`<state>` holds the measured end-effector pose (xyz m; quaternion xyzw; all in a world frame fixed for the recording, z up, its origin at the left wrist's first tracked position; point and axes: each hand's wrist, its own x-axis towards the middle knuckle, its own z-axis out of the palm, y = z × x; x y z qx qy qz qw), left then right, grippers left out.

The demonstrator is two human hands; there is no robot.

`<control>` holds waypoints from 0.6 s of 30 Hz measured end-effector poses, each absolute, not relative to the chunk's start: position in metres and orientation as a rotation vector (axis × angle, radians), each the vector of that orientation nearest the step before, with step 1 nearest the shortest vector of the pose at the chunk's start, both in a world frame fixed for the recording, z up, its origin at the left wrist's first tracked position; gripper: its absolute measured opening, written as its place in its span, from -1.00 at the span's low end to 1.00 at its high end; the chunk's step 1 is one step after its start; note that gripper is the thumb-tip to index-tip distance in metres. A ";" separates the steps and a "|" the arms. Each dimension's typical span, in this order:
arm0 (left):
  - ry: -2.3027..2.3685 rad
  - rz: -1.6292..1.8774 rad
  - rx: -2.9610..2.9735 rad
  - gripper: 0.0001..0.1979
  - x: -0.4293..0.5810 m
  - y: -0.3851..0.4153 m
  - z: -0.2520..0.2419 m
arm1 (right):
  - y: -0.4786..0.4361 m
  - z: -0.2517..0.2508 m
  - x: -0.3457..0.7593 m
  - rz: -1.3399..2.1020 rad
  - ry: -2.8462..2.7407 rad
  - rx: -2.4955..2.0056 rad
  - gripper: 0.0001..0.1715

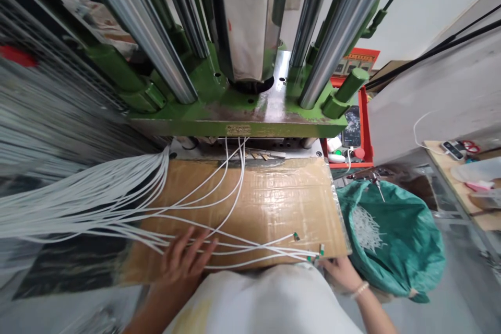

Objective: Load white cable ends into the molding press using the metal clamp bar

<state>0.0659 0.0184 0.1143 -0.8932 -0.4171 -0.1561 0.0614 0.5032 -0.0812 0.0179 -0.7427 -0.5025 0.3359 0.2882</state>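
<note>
Several white cables (250, 246) with small green circuit-board ends (296, 236) lie across a tape-covered cardboard sheet (289, 198). My left hand (188, 255) rests over these cables near the front edge of the sheet, its fingers spread. At the right front corner is my right hand (344, 272), fingers drawn together beside the cable ends; what they hold, if anything, is hidden. Other white cables (239, 167) run up under the green press plate (235, 115), where their ends are out of sight.
A large bundle of white cables (97, 188) spreads off to the left. Right of the cardboard stands a green sack (415, 235) holding white scraps (368, 227). Behind it, a red tray (366, 130) holds a phone (351, 125). Steel columns (340, 26) rise from the press.
</note>
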 end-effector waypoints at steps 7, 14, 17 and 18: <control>-0.878 -0.363 -3.249 -0.65 0.114 0.035 0.142 | -0.027 0.141 0.523 0.306 -1.138 -2.076 -0.72; -1.678 -0.333 -3.408 -0.72 0.161 0.097 0.216 | 0.043 0.181 0.397 0.313 -2.413 -1.446 -0.42; -2.194 -0.027 -3.387 -0.70 0.161 0.113 0.225 | 0.068 0.174 0.404 0.011 -2.535 -1.635 -0.72; -2.327 0.178 -3.449 -0.66 0.161 0.115 0.223 | 0.074 0.173 0.410 -0.060 -2.537 -1.653 -0.81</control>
